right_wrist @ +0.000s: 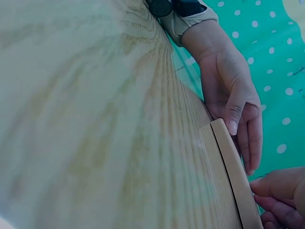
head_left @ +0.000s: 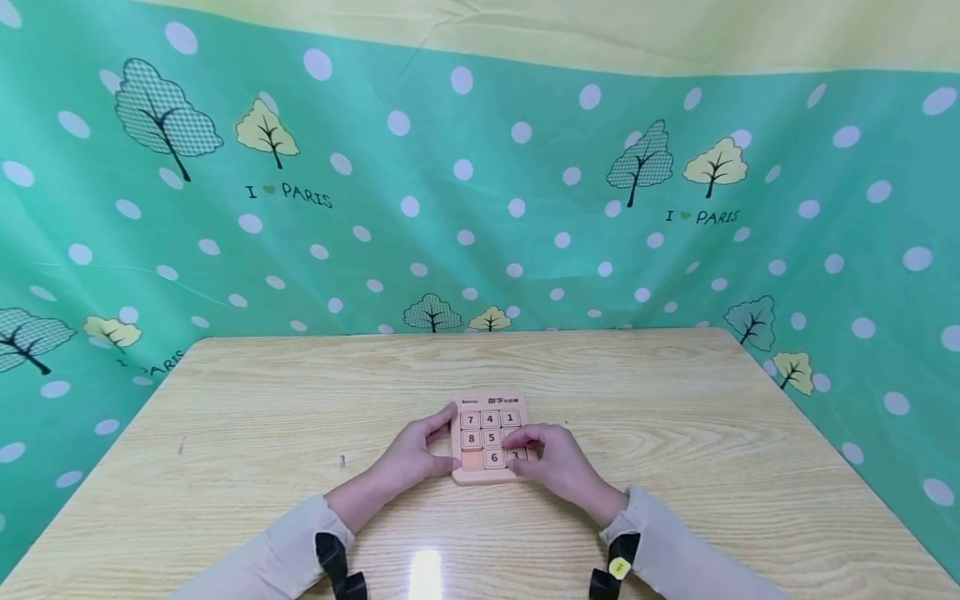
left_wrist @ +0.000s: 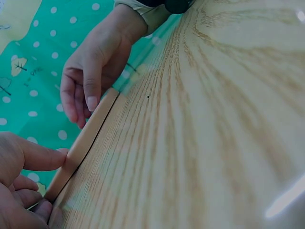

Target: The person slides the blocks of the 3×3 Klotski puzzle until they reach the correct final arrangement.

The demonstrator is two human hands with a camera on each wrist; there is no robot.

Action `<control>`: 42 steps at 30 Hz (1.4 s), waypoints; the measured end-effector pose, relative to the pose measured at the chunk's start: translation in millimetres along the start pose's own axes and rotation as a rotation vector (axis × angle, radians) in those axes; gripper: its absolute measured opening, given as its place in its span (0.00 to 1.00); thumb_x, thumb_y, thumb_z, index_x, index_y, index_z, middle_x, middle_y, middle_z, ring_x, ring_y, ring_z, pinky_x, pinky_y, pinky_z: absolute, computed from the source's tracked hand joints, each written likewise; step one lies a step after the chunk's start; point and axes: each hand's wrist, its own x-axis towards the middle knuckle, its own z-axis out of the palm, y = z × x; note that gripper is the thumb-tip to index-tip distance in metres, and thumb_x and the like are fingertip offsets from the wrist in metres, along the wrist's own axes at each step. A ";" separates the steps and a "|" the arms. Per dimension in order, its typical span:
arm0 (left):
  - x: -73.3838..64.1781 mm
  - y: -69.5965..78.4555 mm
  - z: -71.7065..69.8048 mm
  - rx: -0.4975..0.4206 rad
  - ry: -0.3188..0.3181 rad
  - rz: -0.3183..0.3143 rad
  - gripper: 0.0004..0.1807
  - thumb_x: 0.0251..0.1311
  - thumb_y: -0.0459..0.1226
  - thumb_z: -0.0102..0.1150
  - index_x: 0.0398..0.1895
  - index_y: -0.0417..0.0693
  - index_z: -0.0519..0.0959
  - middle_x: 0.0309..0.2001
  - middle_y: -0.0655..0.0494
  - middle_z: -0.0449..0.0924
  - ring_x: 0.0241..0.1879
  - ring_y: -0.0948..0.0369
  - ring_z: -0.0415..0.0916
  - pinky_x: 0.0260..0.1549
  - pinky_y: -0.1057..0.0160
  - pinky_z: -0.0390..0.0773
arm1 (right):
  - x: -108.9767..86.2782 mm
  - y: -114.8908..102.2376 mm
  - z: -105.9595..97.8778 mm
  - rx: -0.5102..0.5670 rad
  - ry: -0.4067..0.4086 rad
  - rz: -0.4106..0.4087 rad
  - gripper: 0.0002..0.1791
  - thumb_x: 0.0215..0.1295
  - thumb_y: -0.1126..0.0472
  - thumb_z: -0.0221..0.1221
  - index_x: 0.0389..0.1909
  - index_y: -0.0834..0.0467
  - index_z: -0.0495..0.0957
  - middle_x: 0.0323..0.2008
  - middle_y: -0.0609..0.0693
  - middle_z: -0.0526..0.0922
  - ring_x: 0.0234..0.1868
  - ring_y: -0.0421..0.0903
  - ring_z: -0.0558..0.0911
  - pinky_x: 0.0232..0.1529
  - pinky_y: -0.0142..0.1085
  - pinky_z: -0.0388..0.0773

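Observation:
A pink number slide puzzle lies on the table in front of me, its side edge facing the left wrist view. Tiles 7, 4, 1, 8, 5, 6 and part of 3 show; the lower left slot is bare. My left hand holds the puzzle's left side, index finger near the upper corner and thumb at the lower one. Over the right columns, my right hand has its index fingertip beside the 5 and its thumb by the 3, covering the tile between 1 and 3. Both hands grip around the frame.
The wood-grain table extends around the puzzle on all sides. Behind it hangs a green dotted cloth with printed trees. Black straps sit on both sleeves, and light glares off the table's front.

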 end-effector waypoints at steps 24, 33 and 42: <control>1.7 -3.1 -2.6 0.005 -0.013 0.007 0.45 0.46 0.24 0.66 0.69 0.33 0.55 0.70 0.40 0.54 0.68 0.46 0.56 0.65 0.54 0.58 | 8.1 -9.8 16.5 -0.004 -0.031 -0.069 0.10 0.52 0.67 0.66 0.37 0.58 0.84 0.37 0.48 0.85 0.41 0.46 0.80 0.44 0.33 0.77; 0.6 0.3 -2.8 0.007 -0.007 0.011 0.45 0.46 0.25 0.67 0.69 0.34 0.56 0.70 0.41 0.54 0.68 0.47 0.56 0.66 0.53 0.57 | 10.8 -12.7 20.8 0.049 -0.049 -0.074 0.10 0.53 0.68 0.65 0.38 0.61 0.83 0.36 0.51 0.85 0.38 0.46 0.80 0.39 0.30 0.77; 0.2 0.7 -1.3 0.003 -0.009 0.001 0.45 0.46 0.24 0.66 0.70 0.35 0.56 0.70 0.42 0.54 0.68 0.47 0.56 0.65 0.54 0.59 | 9.3 -14.0 20.6 0.060 -0.066 -0.058 0.10 0.54 0.67 0.64 0.39 0.59 0.83 0.36 0.47 0.84 0.38 0.44 0.80 0.40 0.30 0.78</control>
